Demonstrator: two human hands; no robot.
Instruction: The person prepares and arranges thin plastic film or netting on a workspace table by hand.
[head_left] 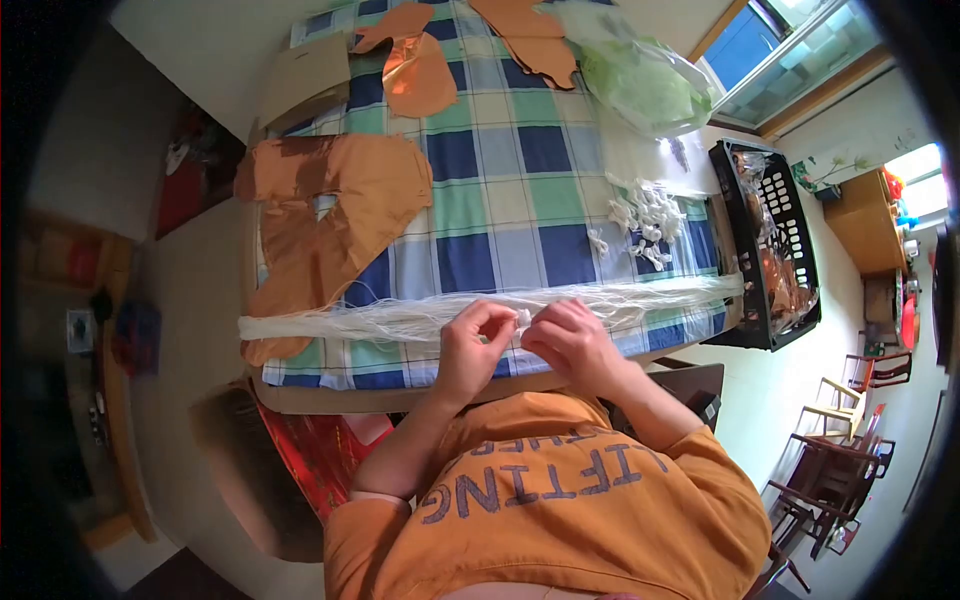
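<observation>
My left hand (474,348) and my right hand (572,341) meet in front of my chest, thumbs and fingers pinched together. Between the fingertips is a small white knotted bundle of string (523,318), partly hidden by the fingers. Just behind both hands, a long hank of white string (400,318) stretches across the near side of the checked cloth (488,205). Farther back on the right lies a pile of small white string bundles (655,208), with a single bundle (598,242) to its left.
Crumpled copper-coloured foil sheets (345,215) cover the left side, with more copper foil pieces (418,75) at the back beside a cardboard box (308,80). A green-tinted plastic bag (645,85) sits back right. At the right edge stands a black plastic crate (778,215) holding wrapped items.
</observation>
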